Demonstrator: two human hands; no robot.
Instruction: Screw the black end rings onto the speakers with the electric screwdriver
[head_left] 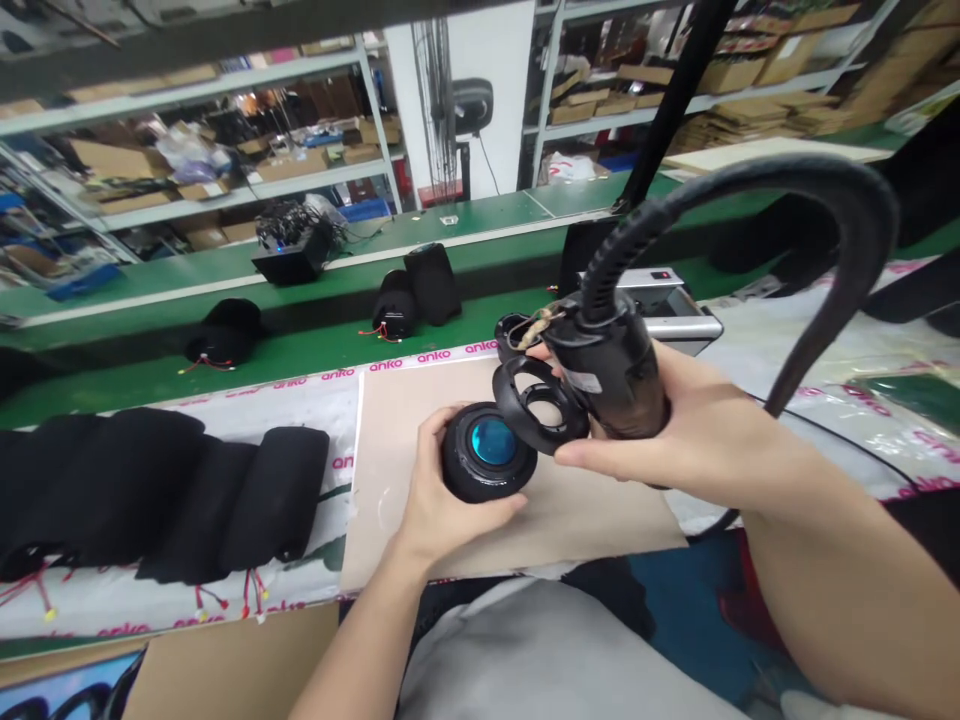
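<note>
My left hand is wrapped round a black fabric-covered speaker, whose end with a shiny blue disc faces up. My right hand is closed round a black hose-fed tool, which looks like a hot glue gun. Between its thumb and fingers it also holds a black plastic ring. The ring is tilted just above and right of the speaker's end, and overlaps its edge in view; I cannot tell whether they touch. The tool's thick black hose arches up and over to the right.
A tan board lies under my hands. Several black speaker bodies with red wires line the left side. More black bodies stand on the green bench behind. A silver device sits behind my right hand. Shelves hold boxes.
</note>
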